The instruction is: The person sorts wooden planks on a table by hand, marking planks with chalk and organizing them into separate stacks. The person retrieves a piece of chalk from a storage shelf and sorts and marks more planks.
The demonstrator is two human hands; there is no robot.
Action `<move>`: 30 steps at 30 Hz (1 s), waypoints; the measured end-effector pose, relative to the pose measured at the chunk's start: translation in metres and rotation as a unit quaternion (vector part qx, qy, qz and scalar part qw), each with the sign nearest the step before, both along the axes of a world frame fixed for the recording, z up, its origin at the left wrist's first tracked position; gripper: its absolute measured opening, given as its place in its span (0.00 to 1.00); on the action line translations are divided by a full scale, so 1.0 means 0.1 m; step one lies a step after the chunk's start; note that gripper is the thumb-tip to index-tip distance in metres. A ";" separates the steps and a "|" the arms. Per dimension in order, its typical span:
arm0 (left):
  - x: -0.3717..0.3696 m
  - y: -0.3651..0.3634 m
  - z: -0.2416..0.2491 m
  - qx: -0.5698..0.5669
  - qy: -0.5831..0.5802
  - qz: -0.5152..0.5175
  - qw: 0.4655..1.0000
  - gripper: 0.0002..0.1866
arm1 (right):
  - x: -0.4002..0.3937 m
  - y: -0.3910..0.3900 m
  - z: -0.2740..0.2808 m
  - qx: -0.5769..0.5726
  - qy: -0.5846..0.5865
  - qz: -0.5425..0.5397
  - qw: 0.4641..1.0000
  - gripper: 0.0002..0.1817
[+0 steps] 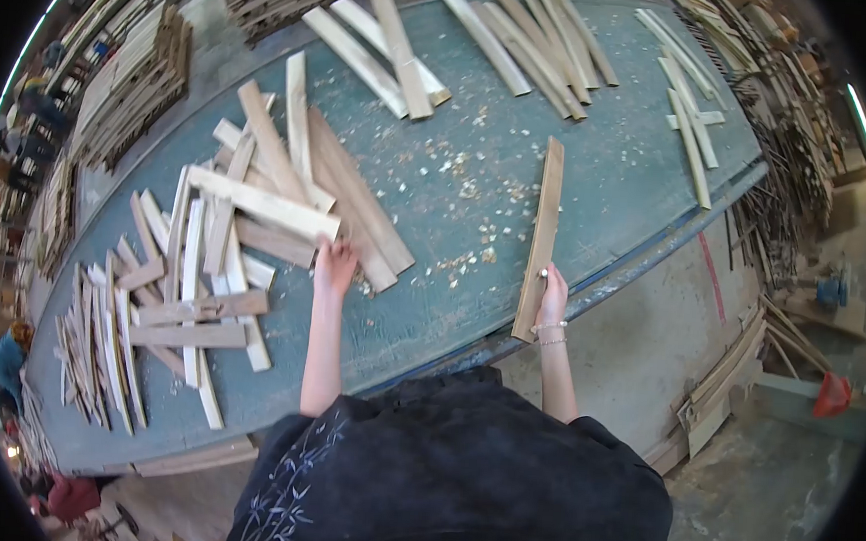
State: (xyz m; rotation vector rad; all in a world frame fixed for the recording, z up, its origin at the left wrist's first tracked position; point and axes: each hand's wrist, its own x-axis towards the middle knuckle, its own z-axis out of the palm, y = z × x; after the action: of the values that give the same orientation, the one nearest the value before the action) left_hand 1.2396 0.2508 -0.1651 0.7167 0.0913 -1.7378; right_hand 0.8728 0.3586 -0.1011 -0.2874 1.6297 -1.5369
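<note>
My right hand [552, 300] is closed on a brown wooden board [543, 228], which stands lengthwise away from me near the table's front edge. My left hand [336, 267] has its fingers curled at the near end of a pale wooden board [264, 203], which lies across the top of a loose pile. Under and beside that hand, darker boards [363, 202] slant away through the pile. The underside of the left fingers is partly hidden.
The blue-green table [449, 331] carries scattered wood chips [468, 178]. More boards lie at its far side [536, 44] and right end [695, 128]. Stacked timber [132, 84] stands beyond on the floor. A red object [832, 394] is at the right. People are at the far left.
</note>
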 end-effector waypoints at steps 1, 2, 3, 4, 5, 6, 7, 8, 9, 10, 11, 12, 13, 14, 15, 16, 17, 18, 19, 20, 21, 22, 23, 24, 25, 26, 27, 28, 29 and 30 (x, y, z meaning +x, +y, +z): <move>0.00 0.18 0.00 -0.031 0.019 -0.025 0.999 0.17 | -0.16 -0.04 -0.01 -0.009 0.007 -0.015 1.000 0.13; -0.07 0.36 0.20 -0.039 -0.002 -0.044 0.998 0.18 | -0.37 -0.08 0.00 -0.025 0.040 -0.014 0.999 0.12; -0.10 0.56 0.46 -0.046 -0.024 -0.063 0.997 0.18 | -0.59 -0.11 0.04 -0.038 0.072 -0.013 0.997 0.12; -0.07 0.75 0.54 -0.058 -0.060 -0.108 0.991 0.19 | -0.84 -0.24 0.22 -0.028 0.090 -0.031 0.995 0.11; -0.03 0.88 0.58 -0.072 -0.097 -0.148 0.982 0.20 | -1.21 -0.43 0.39 -0.003 0.038 -0.050 0.998 0.12; -0.02 0.99 0.60 -0.077 -0.096 -0.152 0.981 0.20 | -1.54 -0.63 0.68 0.001 0.044 -0.043 0.998 0.13; -0.03 1.10 0.63 -0.081 -0.103 -0.194 0.972 0.21 | -1.93 -0.84 0.92 0.035 0.148 -0.035 0.988 0.15; -0.06 1.20 0.67 -0.081 -0.111 -0.235 0.962 0.22 | -2.48 -1.03 0.98 0.086 0.304 -0.018 0.949 0.17; -0.13 1.24 0.78 -0.080 -0.114 -0.237 0.962 0.22 | -3.35 -1.25 0.73 0.117 0.461 0.002 0.880 0.22; -0.22 1.24 0.92 -0.066 -0.085 -0.220 0.969 0.25 | -3.28 -1.27 1.20 0.246 0.522 0.043 0.816 0.26; -0.26 1.21 1.00 -0.053 -0.058 -0.201 0.976 0.27 | -3.58 -1.37 1.19 0.257 0.546 0.039 0.797 0.28; -0.27 1.17 0.82 -0.051 -0.005 -0.150 0.987 0.32 | -3.49 -1.47 1.27 0.278 0.534 -0.044 0.797 0.26; -0.29 1.10 0.78 -0.041 -0.006 -0.131 0.991 0.32 | -3.19 -1.43 1.39 0.222 0.441 -0.042 0.869 0.26; -0.31 1.06 0.68 -0.040 -0.046 -0.136 0.989 0.33 | -3.01 -1.42 1.31 0.148 0.493 -0.021 0.857 0.25; -0.32 1.02 0.52 -0.024 -0.072 -0.136 0.988 0.35 | -2.85 -1.39 1.20 0.149 0.458 0.053 0.875 0.24; -0.39 1.00 0.64 -0.019 -0.101 -0.125 0.987 0.38 | -2.67 -1.38 1.05 0.150 0.421 0.134 0.885 0.23; -0.40 0.99 0.64 0.011 -0.093 -0.120 0.988 0.39 | -2.34 -1.31 0.90 0.113 0.348 0.168 0.915 0.20; -0.40 1.00 0.73 0.030 -0.092 -0.108 0.989 0.39 | -1.96 -1.20 0.76 0.082 0.268 0.203 0.938 0.18; -0.36 1.04 0.74 0.038 -0.024 -0.092 0.995 0.29 | -1.60 -1.11 0.68 0.097 0.240 0.249 0.933 0.17; -0.30 1.08 0.57 -0.105 0.247 -0.106 0.957 0.16 | -1.30 -1.05 0.50 0.079 0.201 0.287 0.933 0.16; -0.32 1.12 0.70 -0.126 0.372 -0.090 0.915 0.08 | -1.01 -0.98 0.34 0.062 0.160 0.318 0.932 0.16; -0.31 1.17 0.77 -0.131 0.423 -0.087 0.893 0.11 | -0.65 -0.90 0.30 0.055 0.113 0.358 0.925 0.16; -0.28 1.22 0.88 -0.081 0.419 -0.075 0.901 0.13 | -0.27 -0.82 0.33 0.049 0.066 0.390 0.917 0.15; -0.26 1.26 0.98 -0.049 0.396 -0.058 0.915 0.14 | 0.12 -0.77 0.38 0.042 0.025 0.422 0.905 0.15; -0.26 1.29 1.04 -0.018 0.375 -0.043 0.926 0.16 | 0.48 -0.72 0.46 0.034 -0.014 0.449 0.893 0.16; -0.25 1.32 1.03 -0.019 0.370 -0.038 0.928 0.16 | 0.81 -0.67 0.53 0.014 -0.075 0.478 0.875 0.16; -0.26 1.36 1.01 -0.046 0.322 -0.027 0.945 0.18 | 1.11 -0.63 0.58 -0.005 -0.135 0.503 0.854 0.16; -0.26 1.39 1.00 -0.072 0.275 -0.017 0.958 0.20 | 1.37 -0.62 0.57 -0.011 -0.176 0.532 0.828 0.16; -0.26 1.40 1.05 -0.073 0.275 -0.015 0.959 0.20 | 1.61 -0.62 0.54 -0.017 -0.215 0.559 0.801 0.16; -0.27 1.41 1.14 -0.003 0.186 -0.011 0.983 0.21 | 1.85 -0.62 0.52 -0.003 -0.228 0.560 0.797 0.17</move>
State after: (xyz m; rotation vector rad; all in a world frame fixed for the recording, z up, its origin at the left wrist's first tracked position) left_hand 1.2129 0.3914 -0.0508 0.3823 0.3346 -1.8741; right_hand 1.0576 0.2969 -0.0491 -0.6735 0.7539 -0.5921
